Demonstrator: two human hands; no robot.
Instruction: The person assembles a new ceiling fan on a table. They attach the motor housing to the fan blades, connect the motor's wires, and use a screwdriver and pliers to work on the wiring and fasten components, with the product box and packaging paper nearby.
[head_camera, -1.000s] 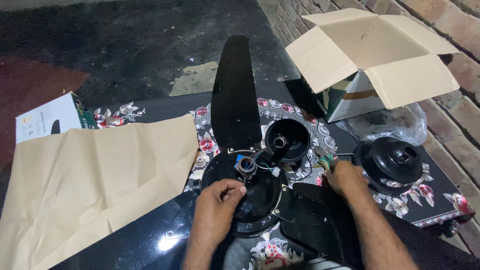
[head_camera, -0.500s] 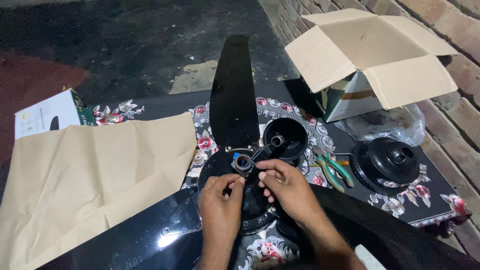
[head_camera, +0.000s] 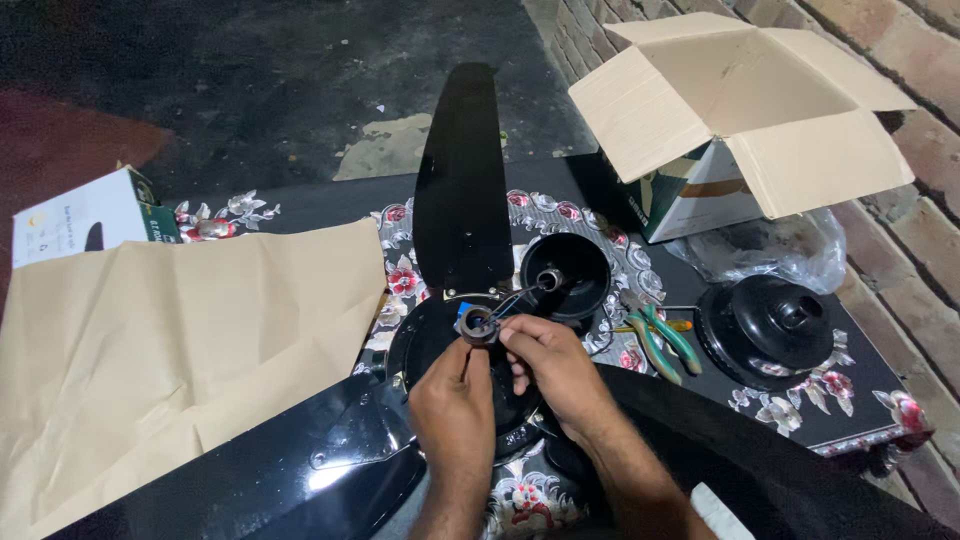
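Observation:
A black ceiling fan motor (head_camera: 430, 350) lies on a flowered cloth, with one black blade (head_camera: 462, 180) pointing away from me. At its centre sits a small round hub piece (head_camera: 478, 326) with wires. My left hand (head_camera: 455, 395) pinches this hub piece from below. My right hand (head_camera: 555, 365) grips it from the right with fingertips. A black canopy cup (head_camera: 580, 265) with a short rod stands just behind the hub.
Green-handled pliers (head_camera: 660, 340) lie right of the hands. A second black round cover (head_camera: 770, 325) sits further right, beside a plastic bag (head_camera: 770, 250). An open cardboard box (head_camera: 740, 110) stands behind. Brown paper (head_camera: 170, 350) and a small white box (head_camera: 85, 215) lie left.
My right hand came back from the pliers on the right to the hub and now grips it together with the left hand.

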